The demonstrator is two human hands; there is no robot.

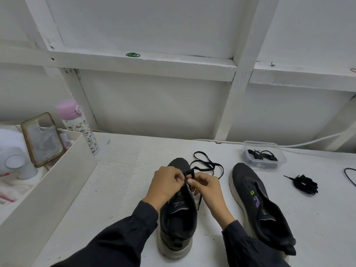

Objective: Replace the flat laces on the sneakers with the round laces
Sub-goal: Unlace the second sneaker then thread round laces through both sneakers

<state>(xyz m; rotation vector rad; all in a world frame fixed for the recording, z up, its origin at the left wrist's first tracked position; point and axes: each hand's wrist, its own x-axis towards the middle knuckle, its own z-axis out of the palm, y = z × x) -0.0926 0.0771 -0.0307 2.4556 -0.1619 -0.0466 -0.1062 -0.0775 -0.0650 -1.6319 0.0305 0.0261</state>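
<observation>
Sneakers, two, black, on the white table [119, 182]. The laced sneaker [178, 218] sits directly under both hands, heel toward the person, so the eyelet row faces up for easy access. The bare sneaker [256, 201] lies just to the outer side of the right hand, tipped on its side with no lace in its eyelets; probably parked there until its turn.

Left hand [165, 185]: fingers curled, pinching the flat lace [208, 166] at the upper eyelets. Right hand [207, 188]: thumb and forefinger pinch the same lace right beside the left fingertips. The two pinches are close together, likely so one steadies while the other pulls the lace through. The slack loops lie on the table just beyond the knuckles, and one end hangs down below the right palm.

Plastic tub [281, 160] is beyond the right hand, past the bare sneaker, with dark laces [263, 156] inside; can't tell whether they are round or flat. Black lace bundle [306, 184] sits farther out on the right, well apart from both hands.

Judgement: unlacing stage, flat lace partly out, round laces not yet threaded.
</observation>
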